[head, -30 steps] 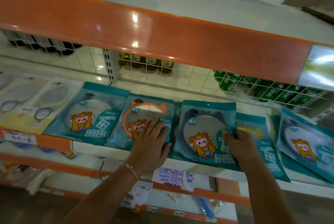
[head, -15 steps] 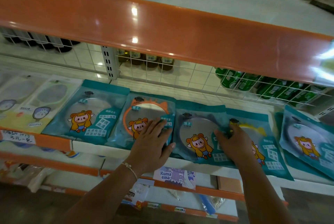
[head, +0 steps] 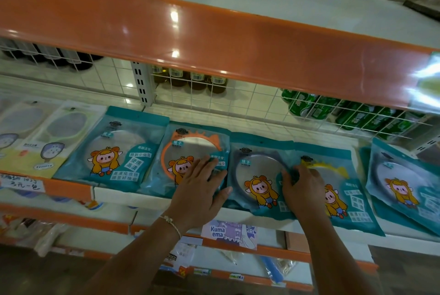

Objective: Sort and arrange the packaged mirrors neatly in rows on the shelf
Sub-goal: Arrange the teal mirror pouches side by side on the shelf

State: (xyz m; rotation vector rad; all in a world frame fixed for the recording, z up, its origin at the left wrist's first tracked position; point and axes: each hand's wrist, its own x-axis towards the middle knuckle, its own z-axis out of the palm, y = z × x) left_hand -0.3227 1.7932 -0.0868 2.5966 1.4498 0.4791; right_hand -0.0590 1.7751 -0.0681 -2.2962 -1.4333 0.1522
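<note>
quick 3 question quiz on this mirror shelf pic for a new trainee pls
1. True or false: the left hand lies flat on the orange-rimmed mirror pack.
2. What rim colour has the mirror pack under the right hand: A red, B yellow, C white?
3. What stands behind the wire grid on the right?

Key: 1 true. 2 B. 3 green cans.

left hand (head: 200, 189) flat on orange-rimmed mirror pack (head: 188, 158) | right hand (head: 301, 189) fingers curled gripping dark-rimmed mirror pack (head: 256, 175) edge | shelf (head: 142, 199) row of teal packs
</note>
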